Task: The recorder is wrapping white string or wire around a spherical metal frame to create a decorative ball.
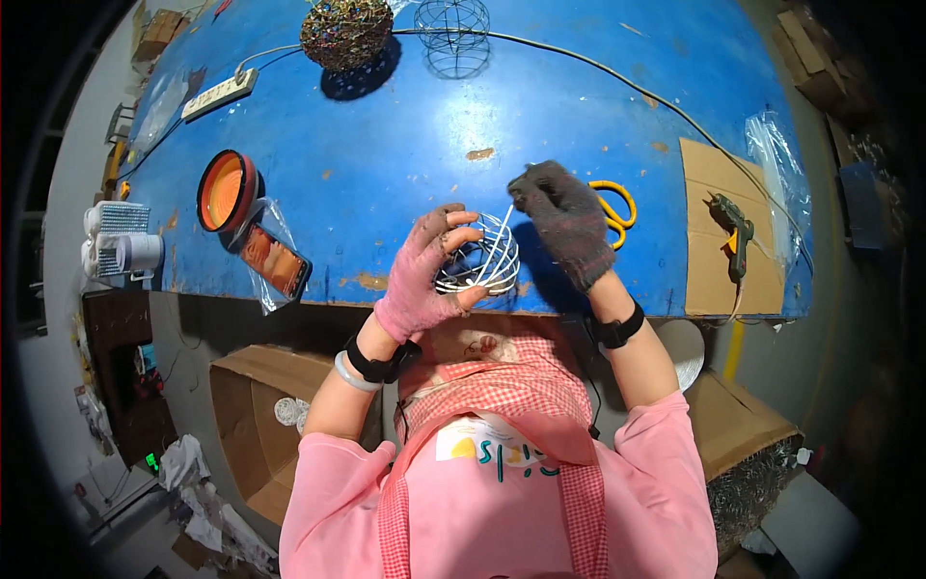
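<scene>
At the table's front edge my left hand (424, 265), in a pink glove with bare fingertips, curls round a small openwork ball (500, 262) of white strands. Its thumb presses the near side and its fingers lie over the far left side. One white strand (509, 216) rises from the ball to my right hand (564, 217). That hand wears a dark glove and is closed in a pinch on the strand's end. Scissors with yellow handles (625, 214) lie just right of the right hand, partly hidden by it.
A phone (275, 261) and an orange round container (229, 191) lie to the left, near a power strip (220, 95). On the right a glue gun (735, 236) rests on cardboard (704, 280). A dark woven ball (347, 34) and wire frame (453, 39) stand at the back.
</scene>
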Action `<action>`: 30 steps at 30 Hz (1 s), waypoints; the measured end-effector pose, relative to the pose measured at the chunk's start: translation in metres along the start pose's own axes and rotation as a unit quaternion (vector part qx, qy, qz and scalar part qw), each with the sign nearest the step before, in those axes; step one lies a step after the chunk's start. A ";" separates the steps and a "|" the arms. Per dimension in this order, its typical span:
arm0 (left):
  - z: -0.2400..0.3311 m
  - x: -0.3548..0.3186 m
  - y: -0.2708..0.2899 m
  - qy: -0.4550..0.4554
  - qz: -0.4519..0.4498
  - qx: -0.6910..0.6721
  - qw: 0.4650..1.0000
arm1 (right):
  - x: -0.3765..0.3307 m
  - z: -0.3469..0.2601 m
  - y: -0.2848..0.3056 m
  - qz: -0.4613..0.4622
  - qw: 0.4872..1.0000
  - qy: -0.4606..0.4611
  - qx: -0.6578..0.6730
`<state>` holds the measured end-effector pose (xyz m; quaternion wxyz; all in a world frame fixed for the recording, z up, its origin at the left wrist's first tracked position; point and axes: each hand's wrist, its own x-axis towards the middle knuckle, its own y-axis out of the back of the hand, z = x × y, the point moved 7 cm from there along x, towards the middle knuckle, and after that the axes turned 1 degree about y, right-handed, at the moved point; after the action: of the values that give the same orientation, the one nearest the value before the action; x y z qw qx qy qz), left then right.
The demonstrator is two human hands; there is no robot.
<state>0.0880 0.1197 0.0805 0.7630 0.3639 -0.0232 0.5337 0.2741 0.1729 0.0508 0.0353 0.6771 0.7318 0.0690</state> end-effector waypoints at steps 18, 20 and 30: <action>-0.023 -0.018 0.003 -0.112 -0.036 0.061 0.991 | -0.019 -0.033 -0.023 -0.049 0.990 0.026 -0.131; -0.017 -0.001 0.015 0.038 -0.078 0.007 0.996 | -0.026 -0.045 -0.022 -0.009 0.965 0.157 -0.208; -0.002 0.010 -0.002 0.048 -0.049 0.042 0.997 | -0.007 -0.040 0.008 0.013 0.995 0.078 -0.060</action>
<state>0.0933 0.1285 0.0827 0.7727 0.3701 0.0532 0.5130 0.2764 0.1645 0.0912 0.0178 0.6756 0.7183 0.1653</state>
